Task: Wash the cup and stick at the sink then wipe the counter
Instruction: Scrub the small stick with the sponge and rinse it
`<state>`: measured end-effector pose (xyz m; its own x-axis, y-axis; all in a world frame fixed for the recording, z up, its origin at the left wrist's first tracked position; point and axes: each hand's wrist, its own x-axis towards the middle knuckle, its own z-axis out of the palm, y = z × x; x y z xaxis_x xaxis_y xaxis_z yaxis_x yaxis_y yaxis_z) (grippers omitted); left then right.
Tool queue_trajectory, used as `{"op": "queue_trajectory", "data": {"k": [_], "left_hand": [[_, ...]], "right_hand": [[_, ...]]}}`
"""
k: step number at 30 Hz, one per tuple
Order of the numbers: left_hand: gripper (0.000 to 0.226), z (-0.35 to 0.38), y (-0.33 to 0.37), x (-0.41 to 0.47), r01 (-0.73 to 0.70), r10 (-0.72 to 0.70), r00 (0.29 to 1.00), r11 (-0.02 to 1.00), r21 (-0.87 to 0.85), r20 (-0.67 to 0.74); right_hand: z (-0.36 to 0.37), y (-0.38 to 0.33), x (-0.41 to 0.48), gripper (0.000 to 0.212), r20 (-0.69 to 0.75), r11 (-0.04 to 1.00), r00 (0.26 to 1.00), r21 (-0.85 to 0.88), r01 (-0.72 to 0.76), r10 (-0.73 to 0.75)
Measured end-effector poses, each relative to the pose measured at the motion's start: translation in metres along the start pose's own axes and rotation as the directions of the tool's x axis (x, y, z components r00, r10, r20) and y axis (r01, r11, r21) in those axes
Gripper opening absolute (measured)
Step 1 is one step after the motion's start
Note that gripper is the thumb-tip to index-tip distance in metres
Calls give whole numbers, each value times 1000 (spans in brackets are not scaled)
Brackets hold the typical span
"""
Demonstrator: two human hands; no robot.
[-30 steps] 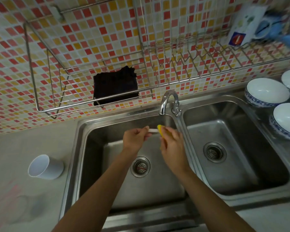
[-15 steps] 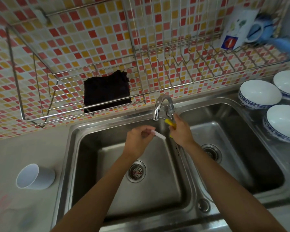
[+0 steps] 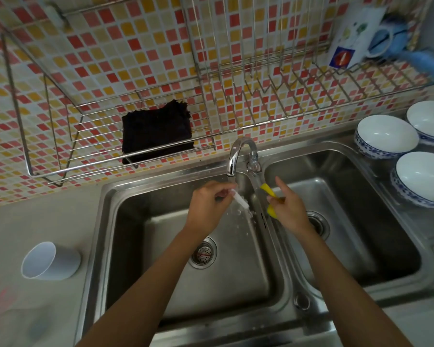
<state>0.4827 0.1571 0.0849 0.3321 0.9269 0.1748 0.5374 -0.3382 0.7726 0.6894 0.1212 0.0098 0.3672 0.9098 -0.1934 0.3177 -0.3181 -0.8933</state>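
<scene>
Stick (image 3: 241,204) in left hand (image 3: 209,212) under tap (image 3: 236,156); carton (image 3: 349,37) label unreadable.

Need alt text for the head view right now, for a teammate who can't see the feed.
Left hand holds a white stick under the tap over the left sink basin; right hand grips a yellow sponge beside it. A white cup lies tipped on the counter at left.
</scene>
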Motion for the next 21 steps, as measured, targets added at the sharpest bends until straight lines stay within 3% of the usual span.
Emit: {"op": "queue_trajectory", "data": {"k": [4,9,13,17,21], "left_hand": [[19,-7,-4,-6,-8,10,999,999,42,-52],[20,0,3,0,-6,6,999,1000,8,-37],[18,2,4,0,-1,2,997,1000,10,-79],[20,-7,0,-8,-32,37,995,998,54,-92],[22,-18,-10,-16,23,-13,992,997,70,-127]], "right_hand": [[-3,14,-17,53,-19,943,990,309,-127,140],[-3,16,-26,46,55,862,974,457,-220,220],[-1,7,-32,42,209,686,941,645,-336,264],[9,-4,-31,39,366,552,897,708,-441,248],[27,-19,-29,35,423,683,883,585,-436,201]]}}
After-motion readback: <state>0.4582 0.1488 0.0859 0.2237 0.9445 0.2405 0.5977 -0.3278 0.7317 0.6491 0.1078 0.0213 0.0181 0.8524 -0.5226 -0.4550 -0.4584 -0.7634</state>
